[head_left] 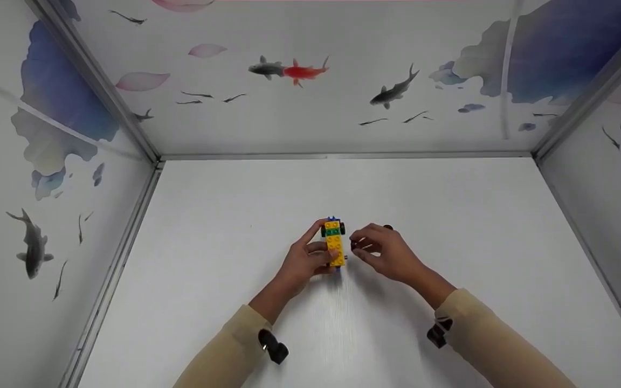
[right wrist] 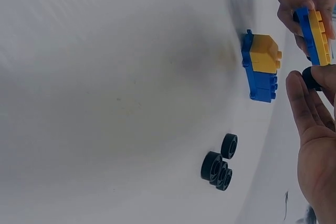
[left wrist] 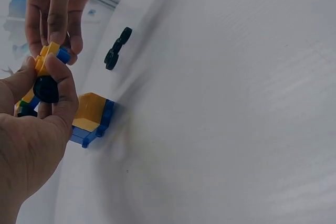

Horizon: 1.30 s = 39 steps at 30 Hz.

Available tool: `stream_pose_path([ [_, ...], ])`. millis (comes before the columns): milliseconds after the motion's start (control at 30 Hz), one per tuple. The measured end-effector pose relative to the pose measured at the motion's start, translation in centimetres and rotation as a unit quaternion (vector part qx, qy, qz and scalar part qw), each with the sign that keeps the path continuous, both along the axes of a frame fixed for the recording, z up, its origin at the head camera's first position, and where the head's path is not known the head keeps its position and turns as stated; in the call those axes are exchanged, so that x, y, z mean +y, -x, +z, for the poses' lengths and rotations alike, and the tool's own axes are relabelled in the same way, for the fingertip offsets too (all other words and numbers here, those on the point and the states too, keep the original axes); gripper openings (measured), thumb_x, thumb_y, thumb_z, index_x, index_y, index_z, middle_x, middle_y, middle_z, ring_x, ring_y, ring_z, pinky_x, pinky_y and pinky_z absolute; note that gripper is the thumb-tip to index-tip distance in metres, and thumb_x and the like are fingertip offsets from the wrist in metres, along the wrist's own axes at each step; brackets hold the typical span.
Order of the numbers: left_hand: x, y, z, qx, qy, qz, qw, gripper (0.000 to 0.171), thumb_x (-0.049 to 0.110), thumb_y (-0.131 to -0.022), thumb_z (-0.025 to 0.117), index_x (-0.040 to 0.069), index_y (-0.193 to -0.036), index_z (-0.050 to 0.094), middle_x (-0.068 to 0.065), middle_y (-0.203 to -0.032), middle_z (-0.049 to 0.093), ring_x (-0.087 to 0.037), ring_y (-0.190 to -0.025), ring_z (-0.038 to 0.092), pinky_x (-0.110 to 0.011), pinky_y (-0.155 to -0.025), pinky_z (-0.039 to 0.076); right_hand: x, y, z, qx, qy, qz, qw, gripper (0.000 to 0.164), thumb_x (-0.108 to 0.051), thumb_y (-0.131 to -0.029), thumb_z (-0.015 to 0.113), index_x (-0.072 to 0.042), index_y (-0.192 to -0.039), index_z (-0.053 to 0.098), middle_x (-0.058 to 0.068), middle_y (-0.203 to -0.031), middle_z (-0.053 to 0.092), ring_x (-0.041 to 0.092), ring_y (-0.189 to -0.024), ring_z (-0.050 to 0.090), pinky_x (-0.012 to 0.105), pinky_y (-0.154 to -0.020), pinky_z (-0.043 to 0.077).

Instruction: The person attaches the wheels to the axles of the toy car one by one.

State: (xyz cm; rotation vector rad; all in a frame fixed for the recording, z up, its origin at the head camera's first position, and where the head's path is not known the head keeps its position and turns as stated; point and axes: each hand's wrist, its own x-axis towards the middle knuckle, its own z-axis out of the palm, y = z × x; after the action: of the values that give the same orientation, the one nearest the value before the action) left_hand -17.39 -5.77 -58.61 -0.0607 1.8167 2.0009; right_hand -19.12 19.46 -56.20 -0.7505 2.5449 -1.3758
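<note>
Left hand [head_left: 304, 261]: grasps the yellow-topped brick vehicle [head_left: 334, 245]
Brick vehicle: raised above the worktop [head_left: 235, 210]
Right hand [head_left: 390, 252]: pinches a black wheel [right wrist: 311, 79] just beside the brick vehicle
Worktop: carries a yellow-and-blue assembly [right wrist: 262, 61] and loose wheels [right wrist: 209, 165]

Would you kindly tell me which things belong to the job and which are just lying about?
In hand:
yellow-blue brick build, in the left hand
black wheel, in the right hand

Lying about:
second yellow-blue build
loose black wheels
</note>
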Motion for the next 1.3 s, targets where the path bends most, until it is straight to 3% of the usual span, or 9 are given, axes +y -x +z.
stream_pose_path([
  [167,-0.1,0.1,0.0,-0.003,-0.021,0.015,0.9997,0.087,0.015,-0.103,0.08,0.041,-0.173,0.035,-0.015,-0.137,0.072,-0.028,-0.111,0.076,-0.034,-0.09,0.068,-0.3,-0.4,0.2,-0.007,0.002,0.009,1.0,0.03,-0.005,-0.102,0.079,-0.016,-0.129,0.076,0.006,-0.124,0.073,0.024,-0.113,0.08,0.034,-0.097,0.067],
  [333,-0.2,0.1,0.0,-0.005,-0.038,0.028,0.9988,0.085,0.014,-0.103,0.079,0.047,-0.17,0.038,-0.016,-0.137,0.071,-0.028,-0.112,0.076,-0.033,-0.091,0.068,-0.6,-0.6,0.3,-0.019,0.002,0.014,1.0,0.03,-0.007,-0.102,0.079,-0.012,-0.131,0.076,0.006,-0.125,0.073,0.025,-0.114,0.079,0.035,-0.098,0.067],
  [800,-0.2,0.3,-0.1,-0.014,-0.053,0.034,0.9979,0.089,0.01,-0.103,0.079,0.045,-0.172,0.034,-0.017,-0.139,0.07,-0.027,-0.112,0.076,-0.035,-0.094,0.068,-1.0,-0.6,0.2,-0.029,0.006,0.015,0.999,0.03,-0.007,-0.102,0.08,-0.017,-0.13,0.077,0.005,-0.124,0.074,0.023,-0.115,0.079,0.033,-0.098,0.067],
  [1300,0.0,0.1,0.2,0.016,-0.026,0.038,0.9988,0.09,0.012,-0.102,0.081,0.043,-0.172,0.035,-0.017,-0.133,0.071,-0.026,-0.109,0.077,-0.036,-0.092,0.069,-1.6,-0.9,0.3,-0.011,-0.01,-0.011,1.0,0.029,-0.006,-0.099,0.082,-0.017,-0.127,0.081,0.003,-0.119,0.075,0.017,-0.105,0.078,0.031,-0.096,0.067],
])
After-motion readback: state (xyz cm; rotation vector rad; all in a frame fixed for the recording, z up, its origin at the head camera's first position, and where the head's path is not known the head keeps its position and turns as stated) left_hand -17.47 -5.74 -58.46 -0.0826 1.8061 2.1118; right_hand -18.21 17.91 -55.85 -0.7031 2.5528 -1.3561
